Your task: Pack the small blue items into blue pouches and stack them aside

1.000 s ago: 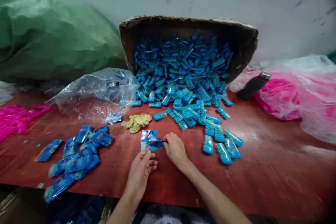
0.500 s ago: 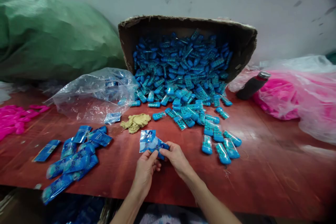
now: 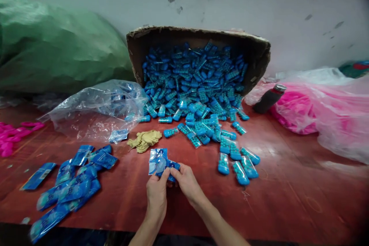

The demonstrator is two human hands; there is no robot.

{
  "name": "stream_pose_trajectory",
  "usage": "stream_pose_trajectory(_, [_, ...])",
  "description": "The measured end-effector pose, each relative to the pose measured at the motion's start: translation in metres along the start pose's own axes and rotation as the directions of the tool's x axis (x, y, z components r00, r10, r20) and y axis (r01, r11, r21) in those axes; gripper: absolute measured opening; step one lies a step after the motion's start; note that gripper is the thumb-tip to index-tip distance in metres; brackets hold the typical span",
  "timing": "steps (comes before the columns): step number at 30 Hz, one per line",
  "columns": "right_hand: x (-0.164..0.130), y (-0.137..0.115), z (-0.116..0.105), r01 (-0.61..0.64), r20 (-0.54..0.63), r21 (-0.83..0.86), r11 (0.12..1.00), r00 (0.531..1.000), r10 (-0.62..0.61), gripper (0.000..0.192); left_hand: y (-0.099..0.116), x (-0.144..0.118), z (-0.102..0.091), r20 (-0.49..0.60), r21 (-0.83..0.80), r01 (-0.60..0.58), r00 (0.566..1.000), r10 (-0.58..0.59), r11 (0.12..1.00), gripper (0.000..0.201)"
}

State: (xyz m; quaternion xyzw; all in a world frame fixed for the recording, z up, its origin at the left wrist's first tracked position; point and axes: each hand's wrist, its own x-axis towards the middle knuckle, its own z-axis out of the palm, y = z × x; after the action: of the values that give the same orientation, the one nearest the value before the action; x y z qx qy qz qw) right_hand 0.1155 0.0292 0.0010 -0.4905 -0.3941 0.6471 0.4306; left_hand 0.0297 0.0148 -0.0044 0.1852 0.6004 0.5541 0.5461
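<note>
Both hands meet over the red table [image 3: 288, 200], directly in front of the tipped cardboard box [image 3: 198, 38]. The left hand [image 3: 157, 194] and the right hand [image 3: 186, 182] each pinch the near edge of one small blue packet [image 3: 160, 162], fingers closed on the film and thumbs on top; the packet is held just above the table surface, though whether its far corner touches the wood cannot be told from this angle. The box lies on its side against the wall, its open mouth facing the hands, and loose blue pieces [image 3: 198, 96] spill out of it across the table toward the packet. To the left of the box mouth lies a crumpled clear plastic bag [image 3: 98, 109]. Between the box and the held packet, slightly left, lies a tan glove [image 3: 145, 140]. Farther left of the box, near the table's front edge, sits a heap of filled blue packets [image 3: 72, 182]. To the right of the box lies a dark bottle [image 3: 268, 99], resting against a pink-filled plastic bag [image 3: 317, 111].
</note>
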Motion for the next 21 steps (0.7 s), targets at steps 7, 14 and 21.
stream_pose_trajectory(7, [-0.001, 0.014, -0.001, 0.031, -0.017, -0.005, 1.000, 0.999, -0.031, 0.030, 0.006, -0.009, 0.013, 0.068, -0.168, 0.122, 0.991, -0.112, 0.978, 0.027])
stream_pose_trajectory(14, [-0.002, 0.010, -0.006, 0.069, -0.032, 0.004, 0.998, 0.997, -0.069, 0.028, 0.005, -0.010, 0.013, 0.070, -0.172, 0.101, 0.993, -0.090, 0.980, 0.027])
stream_pose_trajectory(21, [0.000, 0.007, 0.003, 0.015, -0.088, 0.171, 0.985, 0.996, 0.000, 0.028, 0.007, -0.008, 0.012, 0.087, -0.116, 0.082, 0.994, -0.072, 0.990, 0.026])
